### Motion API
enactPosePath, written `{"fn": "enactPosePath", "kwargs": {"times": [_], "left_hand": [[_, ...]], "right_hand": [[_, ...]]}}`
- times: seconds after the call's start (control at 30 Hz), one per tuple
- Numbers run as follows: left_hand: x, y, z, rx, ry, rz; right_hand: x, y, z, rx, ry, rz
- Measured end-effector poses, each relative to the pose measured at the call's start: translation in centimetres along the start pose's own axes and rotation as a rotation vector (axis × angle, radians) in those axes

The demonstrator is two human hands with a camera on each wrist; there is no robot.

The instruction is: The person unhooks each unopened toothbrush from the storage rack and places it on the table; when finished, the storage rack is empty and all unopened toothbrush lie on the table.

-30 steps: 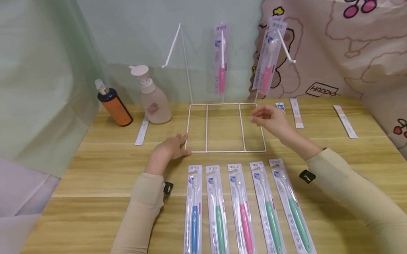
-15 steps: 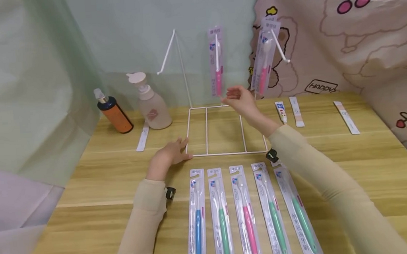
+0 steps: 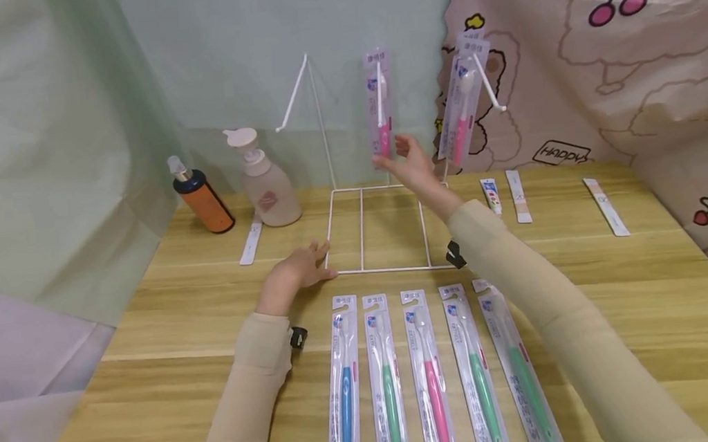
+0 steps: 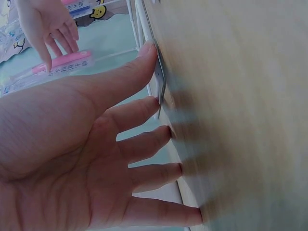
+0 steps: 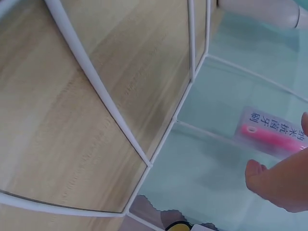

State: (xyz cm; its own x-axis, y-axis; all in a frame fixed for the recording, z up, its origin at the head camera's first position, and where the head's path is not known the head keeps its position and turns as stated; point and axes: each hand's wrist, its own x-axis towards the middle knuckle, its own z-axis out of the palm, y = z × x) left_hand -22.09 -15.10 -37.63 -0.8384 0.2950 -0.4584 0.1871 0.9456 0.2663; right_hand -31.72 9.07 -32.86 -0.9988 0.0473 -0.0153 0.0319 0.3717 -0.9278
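A white wire rack (image 3: 395,269) stands on the table with three hooks at its back. My left hand (image 3: 295,271) touches its front left corner; in the left wrist view the fingers are spread and fairly straight, tips at the tabletop. From the middle hook hangs a packaged pink toothbrush (image 3: 373,101). My right hand (image 3: 415,167) is by that pack's lower end, thumb and fingers apart; in the right wrist view a gap shows between the thumb (image 5: 272,180) and the pack. More packaged pink toothbrushes (image 3: 460,112) hang on the right hook, while the left hook (image 3: 293,94) is bare.
Several packaged toothbrushes, including a blue one (image 3: 346,402) and a pink one (image 3: 435,395), lie in a row before the rack. A pump bottle (image 3: 270,189) and an orange spray bottle (image 3: 207,201) stand left. A small toothpaste tube (image 3: 491,196) and paper sachets (image 3: 518,197) lie right.
My right hand has moved left from the rack's right side to the middle hanging toothbrush, its fingers spreading. My left hand stays at the rack's corner. The view has shifted slightly.
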Motion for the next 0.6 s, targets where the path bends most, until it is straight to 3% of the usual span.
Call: {"fn": "enactPosePath", "kwargs": {"times": [0.23,0.4,0.6], "left_hand": [[-0.1,0.2,0.1,0.015,0.004,0.008],[-0.2,0.2,0.2,0.002,0.012,0.000],[-0.2,-0.2,0.1,-0.016,0.022,-0.007]], "right_hand": [[1.4,-0.3,0.5,-0.086,0.097,-0.056],[1.5,0.1,0.6,-0.090,0.149,-0.121],[0.8,0.2,0.9,-0.130,0.106,-0.232]]}}
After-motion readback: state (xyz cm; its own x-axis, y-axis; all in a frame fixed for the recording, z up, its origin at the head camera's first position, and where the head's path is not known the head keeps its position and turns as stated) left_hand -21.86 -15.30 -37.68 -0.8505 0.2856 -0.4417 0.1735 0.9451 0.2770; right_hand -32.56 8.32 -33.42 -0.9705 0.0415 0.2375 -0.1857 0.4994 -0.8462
